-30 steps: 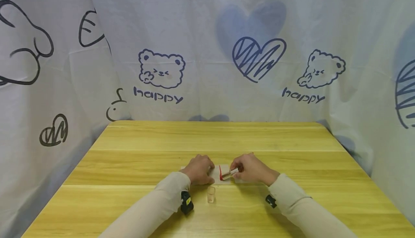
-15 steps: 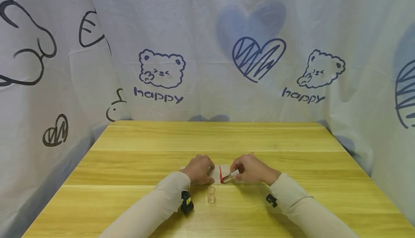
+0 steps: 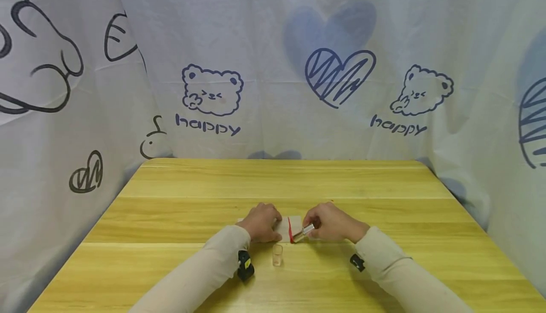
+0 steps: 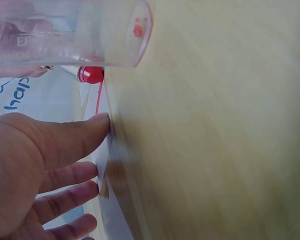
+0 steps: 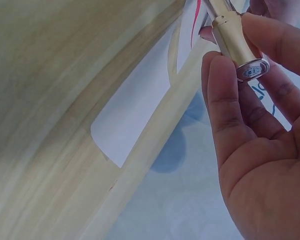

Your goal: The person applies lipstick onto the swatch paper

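My right hand (image 3: 334, 222) pinches a gold lipstick (image 5: 232, 37) between thumb and fingers. Its red tip (image 4: 92, 74) is down at the near edge of a white paper (image 3: 297, 222). A red streak (image 3: 290, 228) runs across this paper from its far edge to the tip. My left hand (image 3: 260, 223) rests its fingertips on the same paper, left of the streak, with the fingers loosely bent and nothing held. Nearer to me, a clear lipstick cap (image 3: 277, 256) stands on the table, and it looms large in the left wrist view.
Another piece of white paper (image 5: 135, 100) lies beneath and beside my right hand. The wooden table (image 3: 273, 180) ends at a pale printed curtain (image 3: 273, 138) behind it. Small red specks dot the tabletop.
My right hand has drawn the lipstick a little toward me, and the red streak now reaches nearer the paper's front edge. The left hand and the cap have stayed put.
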Demonstrator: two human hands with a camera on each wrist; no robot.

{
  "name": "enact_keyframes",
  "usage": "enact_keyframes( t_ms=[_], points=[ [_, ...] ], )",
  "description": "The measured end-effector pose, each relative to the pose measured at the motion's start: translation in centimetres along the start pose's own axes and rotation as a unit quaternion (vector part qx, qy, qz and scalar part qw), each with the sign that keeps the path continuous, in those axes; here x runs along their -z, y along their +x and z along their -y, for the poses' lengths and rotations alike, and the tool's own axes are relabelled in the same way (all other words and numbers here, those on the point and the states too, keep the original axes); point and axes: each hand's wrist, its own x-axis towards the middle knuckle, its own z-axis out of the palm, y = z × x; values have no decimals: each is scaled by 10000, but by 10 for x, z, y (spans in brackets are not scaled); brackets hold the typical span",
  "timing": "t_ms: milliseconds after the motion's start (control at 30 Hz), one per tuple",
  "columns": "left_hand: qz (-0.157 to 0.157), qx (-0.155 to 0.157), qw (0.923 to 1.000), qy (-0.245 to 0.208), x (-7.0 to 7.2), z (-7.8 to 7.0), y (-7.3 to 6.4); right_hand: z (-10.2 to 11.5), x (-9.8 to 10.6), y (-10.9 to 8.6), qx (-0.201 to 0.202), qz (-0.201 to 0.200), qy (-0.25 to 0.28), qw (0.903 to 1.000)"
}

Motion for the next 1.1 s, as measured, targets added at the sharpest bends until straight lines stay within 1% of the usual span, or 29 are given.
enact_keyframes(
  t_ms=[200,400,500,733,967,1100],
  points=[
    [-39,1,10000,36,-1,1,-1,0,-2,1,34,14,5,10000],
    [-7,5,10000,79,-3,3,-3,0,-4,1,43,142,-47,9999],
    [-36,-16,10000,64,-2,3,-4,1,-3,2,22,115,-109,9999],
    [-20,7,9999,118,-1,3,-3,2,-2,1,219,67,-102,9997],
    [-40,3,9998,180,1,0,2,1,4,-1,-51,-39,-95,9999],
    [-21,20,9998,212,0,-1,2,0,5,-3,1,-76,-8,10000]
  ],
)
